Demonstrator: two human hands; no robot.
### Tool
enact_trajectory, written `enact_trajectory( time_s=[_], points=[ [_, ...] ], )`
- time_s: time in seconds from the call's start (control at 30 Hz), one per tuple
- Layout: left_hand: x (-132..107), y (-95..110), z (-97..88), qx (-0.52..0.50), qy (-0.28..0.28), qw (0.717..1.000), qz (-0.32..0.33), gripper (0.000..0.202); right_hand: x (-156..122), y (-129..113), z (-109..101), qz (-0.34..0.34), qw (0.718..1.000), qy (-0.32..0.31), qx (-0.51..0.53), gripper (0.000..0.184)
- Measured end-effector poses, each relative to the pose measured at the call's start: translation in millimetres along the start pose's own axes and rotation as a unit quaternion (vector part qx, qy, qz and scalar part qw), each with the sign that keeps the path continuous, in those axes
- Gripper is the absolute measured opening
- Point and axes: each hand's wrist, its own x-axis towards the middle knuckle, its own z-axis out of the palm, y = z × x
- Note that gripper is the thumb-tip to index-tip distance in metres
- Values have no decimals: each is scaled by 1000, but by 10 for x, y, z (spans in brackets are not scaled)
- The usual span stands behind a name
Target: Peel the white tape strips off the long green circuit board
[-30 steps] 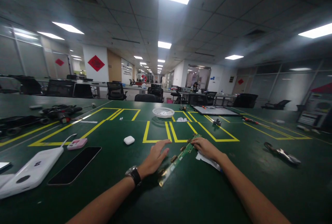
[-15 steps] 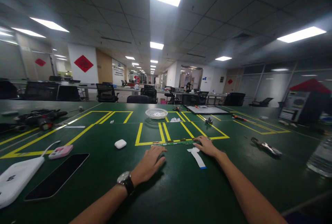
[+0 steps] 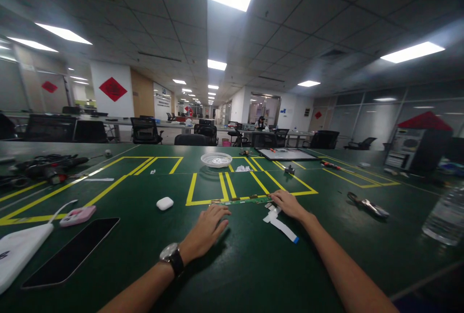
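Observation:
A long, narrow green circuit board [image 3: 241, 201] lies across the table, along the front line of yellow tape. My left hand [image 3: 206, 228], with a watch on its wrist, is at the board's left end, its fingers stretched out and thumb apart. At the right end, my right hand [image 3: 288, 204] has its fingers closed on the board; its exact grip is partly hidden. A white flat ribbon cable [image 3: 284, 228] with a blue tip runs from beside the right fingertips toward me, bent to the right.
A white basket [image 3: 216, 160] stands beyond the board. To the left are a white earbud case [image 3: 165, 203], a phone [image 3: 74, 251] and a pink device [image 3: 77, 216]. Rightward lie a metal-and-dark tool [image 3: 368, 205] and a clear water bottle [image 3: 444, 219]. A framed panel [image 3: 286, 154] lies farther back.
The ribbon cable's blue end has swung to the right, and more of its upper part shows by my right fingers. Both hands stay almost in place; the view has shifted slightly.

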Motion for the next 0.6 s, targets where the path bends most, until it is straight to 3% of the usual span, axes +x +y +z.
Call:
enact_trajectory(
  time_s=[0.2, 0.4, 0.53, 0.6],
  points=[
    [26, -12, -44, -3, 18, 1000, 9, 31, -61, -404, 22, -23, 998, -36, -42, 46],
    [47, -34, -140, 2, 46, 999, 18, 27, -161, -929, 64, -207, 975, -71, 44, 38],
    [2, -44, -69, 23, -5, 999, 21, 33, -227, -1239, 88, -316, 940, -77, 104, 29],
    [-23, -37, -24, 35, -41, 998, 23, 40, -220, -1270, 69, -321, 940, -54, 106, 25]
  ],
)
